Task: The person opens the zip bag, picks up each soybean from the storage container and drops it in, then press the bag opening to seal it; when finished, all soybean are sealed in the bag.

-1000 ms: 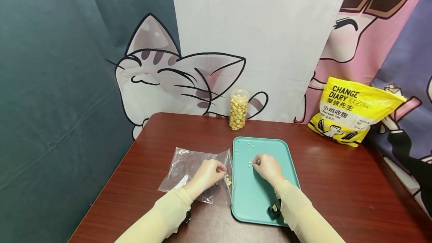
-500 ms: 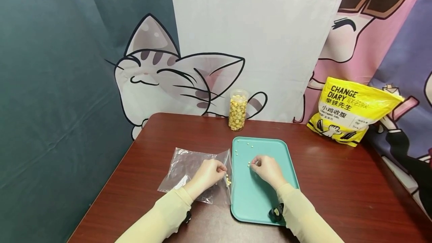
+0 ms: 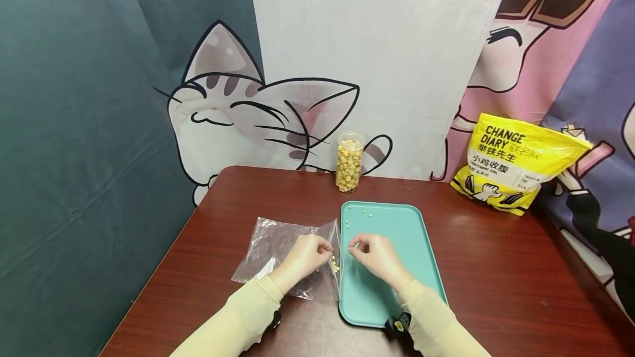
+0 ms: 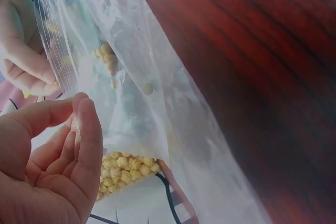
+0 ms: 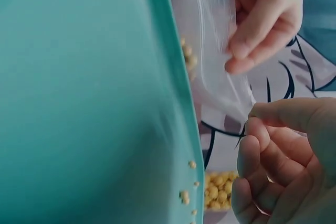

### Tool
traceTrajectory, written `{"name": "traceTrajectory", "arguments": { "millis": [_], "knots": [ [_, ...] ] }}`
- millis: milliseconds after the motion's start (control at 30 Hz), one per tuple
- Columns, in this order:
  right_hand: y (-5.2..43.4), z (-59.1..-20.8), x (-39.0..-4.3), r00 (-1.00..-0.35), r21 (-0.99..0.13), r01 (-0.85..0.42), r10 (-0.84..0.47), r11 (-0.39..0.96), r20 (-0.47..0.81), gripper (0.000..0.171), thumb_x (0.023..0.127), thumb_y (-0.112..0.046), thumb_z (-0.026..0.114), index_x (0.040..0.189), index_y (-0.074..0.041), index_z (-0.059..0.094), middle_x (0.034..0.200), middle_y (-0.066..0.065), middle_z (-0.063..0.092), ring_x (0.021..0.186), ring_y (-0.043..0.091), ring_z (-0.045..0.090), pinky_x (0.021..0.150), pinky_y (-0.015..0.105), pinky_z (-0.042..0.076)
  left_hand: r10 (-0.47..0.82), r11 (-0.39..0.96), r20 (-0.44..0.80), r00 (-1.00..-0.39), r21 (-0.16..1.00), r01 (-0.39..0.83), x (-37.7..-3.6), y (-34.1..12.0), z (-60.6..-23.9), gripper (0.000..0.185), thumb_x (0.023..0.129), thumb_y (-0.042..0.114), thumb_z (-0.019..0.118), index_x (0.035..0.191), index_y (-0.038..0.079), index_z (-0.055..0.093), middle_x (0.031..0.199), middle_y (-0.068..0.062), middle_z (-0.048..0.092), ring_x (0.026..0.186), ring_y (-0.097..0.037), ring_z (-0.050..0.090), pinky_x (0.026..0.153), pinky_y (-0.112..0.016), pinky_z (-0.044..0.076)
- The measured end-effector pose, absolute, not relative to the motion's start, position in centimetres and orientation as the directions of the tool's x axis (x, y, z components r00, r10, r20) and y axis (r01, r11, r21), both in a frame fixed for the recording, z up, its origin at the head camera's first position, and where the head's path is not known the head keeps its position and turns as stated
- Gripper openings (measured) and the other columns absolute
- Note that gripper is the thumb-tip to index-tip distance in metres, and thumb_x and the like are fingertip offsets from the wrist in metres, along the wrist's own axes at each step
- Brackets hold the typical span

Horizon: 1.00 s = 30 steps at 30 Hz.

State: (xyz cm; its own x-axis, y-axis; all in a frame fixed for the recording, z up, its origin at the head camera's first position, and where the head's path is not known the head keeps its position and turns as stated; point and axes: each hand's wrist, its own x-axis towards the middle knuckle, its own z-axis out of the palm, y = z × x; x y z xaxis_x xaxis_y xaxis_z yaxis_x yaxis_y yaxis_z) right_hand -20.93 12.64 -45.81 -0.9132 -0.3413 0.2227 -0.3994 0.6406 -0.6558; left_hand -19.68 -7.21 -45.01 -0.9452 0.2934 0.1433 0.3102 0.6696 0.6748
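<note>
My left hand (image 3: 306, 255) pinches the upper edge of a clear zip bag (image 4: 131, 66), holding its mouth up. Several round yellow beans (image 4: 107, 59) lie inside the bag, seen through the plastic. Just right of the bag mouth, my right hand (image 3: 374, 255) is over the turquoise tray (image 3: 392, 214), thumb and forefinger pinched together. A small yellowish bean (image 4: 56, 83) shows at those fingertips in the left wrist view. More loose beans (image 5: 185, 197) lie near the tray's far left corner.
A clear plastic jar of popcorn (image 3: 349, 164) stands behind the tray by the back wall. A yellow snack bag (image 3: 518, 158) stands at the back right of the dark red wooden table (image 3: 476, 236). A printed cloth (image 3: 387, 43) hangs behind.
My right hand first edges toward beans in the middle of the tray, then moves left to beside the bag mouth. The left hand and bag stay put.
</note>
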Motion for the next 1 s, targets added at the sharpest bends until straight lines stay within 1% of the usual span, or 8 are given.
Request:
{"name": "traceTrajectory", "arguments": {
  "millis": [167, 333, 500, 600, 767, 1000],
  "knots": [
    [11.8, -45.8, -20.7, -0.87, -0.661, -0.473, -0.429, 0.583, 0.244, 0.007, 0.085, -0.017, 0.069, 0.085, -0.01, 0.069, 0.06, -0.01, 0.053, 0.054, 0.001, 0.043, 0.051, 0.02, 0.038, 0.289, 0.682, 0.152, -0.945, 0.66, 0.315, -19.7, -7.3, -45.0, 0.012, 0.078, 0.004, 0.063, 0.084, 0.002, 0.073, 0.066, 0.0, 0.067, 0.046, 0.002, 0.048, 0.047, -0.016, 0.043],
    [11.7, -46.1, -20.8, -0.856, -0.684, -0.485, -0.457, 0.546, 0.242, 0.005, 0.084, -0.013, 0.069, 0.088, -0.009, 0.07, 0.062, -0.009, 0.057, 0.055, 0.001, 0.046, 0.051, 0.02, 0.04, 0.292, 0.67, 0.142, -0.946, 0.675, 0.308, -19.8, -7.3, -45.0, 0.012, 0.079, 0.004, 0.063, 0.085, 0.001, 0.073, 0.066, -0.002, 0.068, 0.044, 0.001, 0.048, 0.045, -0.017, 0.043],
    [12.0, -46.2, -20.9, -0.872, -0.707, -0.456, -0.429, 0.54, 0.235, 0.005, 0.084, -0.011, 0.069, 0.088, -0.009, 0.071, 0.065, -0.008, 0.06, 0.057, 0.002, 0.049, 0.052, 0.021, 0.042, 0.295, 0.68, 0.16, -0.942, 0.658, 0.325, -19.8, -7.3, -45.1, 0.01, 0.078, 0.004, 0.065, 0.083, 0.002, 0.073, 0.068, -0.002, 0.068, 0.047, 0.001, 0.05, 0.049, -0.016, 0.044],
    [12.3, -46.3, -21.1, -0.889, -0.704, -0.435, -0.392, 0.561, 0.236, 0.005, 0.085, -0.014, 0.069, 0.087, -0.009, 0.071, 0.065, -0.008, 0.06, 0.058, 0.002, 0.049, 0.053, 0.021, 0.042, 0.296, 0.679, 0.162, -0.941, 0.658, 0.327, -19.7, -7.4, -45.1, 0.01, 0.079, 0.004, 0.065, 0.083, 0.003, 0.073, 0.068, -0.002, 0.068, 0.046, 0.001, 0.05, 0.049, -0.016, 0.044],
    [13.1, -46.8, -21.8, -0.913, -0.693, -0.397, -0.338, 0.602, 0.229, 0.01, 0.084, -0.017, 0.07, 0.083, -0.007, 0.07, 0.063, -0.008, 0.058, 0.057, 0.002, 0.049, 0.053, 0.022, 0.042, 0.294, 0.676, 0.167, -0.941, 0.659, 0.329, -19.6, -7.5, -45.1, 0.011, 0.078, 0.004, 0.064, 0.083, 0.004, 0.074, 0.067, 0.0, 0.068, 0.046, 0.003, 0.048, 0.05, -0.016, 0.044],
    [14.8, -47.6, -23.4, -0.939, -0.696, -0.332, -0.294, 0.637, 0.18, 0.007, 0.082, -0.013, 0.071, 0.085, -0.006, 0.07, 0.064, -0.005, 0.059, 0.059, 0.008, 0.051, 0.055, 0.024, 0.042, 0.296, 0.691, 0.18, -0.938, 0.637, 0.341, -19.8, -7.5, -45.3, 0.012, 0.077, 0.004, 0.064, 0.082, 0.005, 0.074, 0.067, 0.002, 0.067, 0.051, 0.002, 0.05, 0.056, -0.017, 0.045]
  ]
}}
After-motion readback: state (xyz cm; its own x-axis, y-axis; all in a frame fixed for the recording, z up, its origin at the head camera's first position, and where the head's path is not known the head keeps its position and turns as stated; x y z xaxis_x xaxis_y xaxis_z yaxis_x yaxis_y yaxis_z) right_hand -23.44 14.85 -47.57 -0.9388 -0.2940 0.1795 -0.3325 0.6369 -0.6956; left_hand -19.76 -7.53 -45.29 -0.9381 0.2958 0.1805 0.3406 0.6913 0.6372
